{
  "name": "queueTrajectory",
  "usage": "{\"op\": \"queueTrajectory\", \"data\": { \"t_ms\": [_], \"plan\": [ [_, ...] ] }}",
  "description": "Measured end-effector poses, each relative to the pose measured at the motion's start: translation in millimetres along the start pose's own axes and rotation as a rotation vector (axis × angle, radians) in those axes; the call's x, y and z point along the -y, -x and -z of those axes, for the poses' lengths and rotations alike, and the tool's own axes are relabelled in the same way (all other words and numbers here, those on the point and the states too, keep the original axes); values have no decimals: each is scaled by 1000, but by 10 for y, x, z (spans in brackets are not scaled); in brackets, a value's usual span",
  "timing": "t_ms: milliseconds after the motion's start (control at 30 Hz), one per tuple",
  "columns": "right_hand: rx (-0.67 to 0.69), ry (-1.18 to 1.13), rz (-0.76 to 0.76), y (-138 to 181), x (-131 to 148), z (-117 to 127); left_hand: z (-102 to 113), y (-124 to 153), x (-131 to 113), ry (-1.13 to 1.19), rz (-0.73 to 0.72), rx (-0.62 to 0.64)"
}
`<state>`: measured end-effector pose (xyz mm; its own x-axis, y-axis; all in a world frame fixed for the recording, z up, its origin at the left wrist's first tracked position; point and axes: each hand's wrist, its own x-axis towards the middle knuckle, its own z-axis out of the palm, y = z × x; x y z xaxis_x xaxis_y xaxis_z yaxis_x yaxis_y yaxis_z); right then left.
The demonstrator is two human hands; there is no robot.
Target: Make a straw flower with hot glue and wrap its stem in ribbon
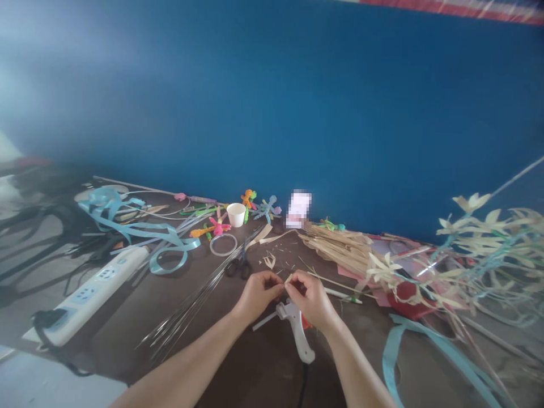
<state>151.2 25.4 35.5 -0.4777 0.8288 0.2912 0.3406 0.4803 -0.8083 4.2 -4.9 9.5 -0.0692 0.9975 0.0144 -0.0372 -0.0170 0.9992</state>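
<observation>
My left hand (258, 292) and my right hand (312, 297) meet above the dark brown table (127, 317), fingertips pinched together on a small pale straw piece (288, 279). Directly below them lies a white glue gun (295, 328) with its handle toward me. Black scissors (238, 265) rest just beyond my left hand, beside a bundle of thin metal wires (191, 306) running diagonally. A heap of pale straw strips (340, 249) lies past my right hand.
A white power strip (91, 292) sits at the left edge near light-blue ribbon (140, 229). A white paper cup (236, 214) and colourful pipe-cleaner figures (259, 207) stand by the blue wall. Straw flowers on stems (480, 249) and more blue ribbon (429, 351) fill the right.
</observation>
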Motion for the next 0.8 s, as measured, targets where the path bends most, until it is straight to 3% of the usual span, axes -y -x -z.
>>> {"op": "queueTrajectory", "data": {
  "t_ms": [167, 367, 500, 800],
  "plan": [
    [-18, -13, 8, -7, 2, 2, -17, 14, -57, 18, 18, 7],
    [-25, -47, 1, -12, 0, 19, -19, 23, -87, 319, 190, 94],
    [-3, -75, 4, -13, 15, 30, 8, 16, -97, 400, 261, 147],
    [6, -72, 25, -14, 39, 25, 36, 4, -51, 425, 270, 164]
  ]
}}
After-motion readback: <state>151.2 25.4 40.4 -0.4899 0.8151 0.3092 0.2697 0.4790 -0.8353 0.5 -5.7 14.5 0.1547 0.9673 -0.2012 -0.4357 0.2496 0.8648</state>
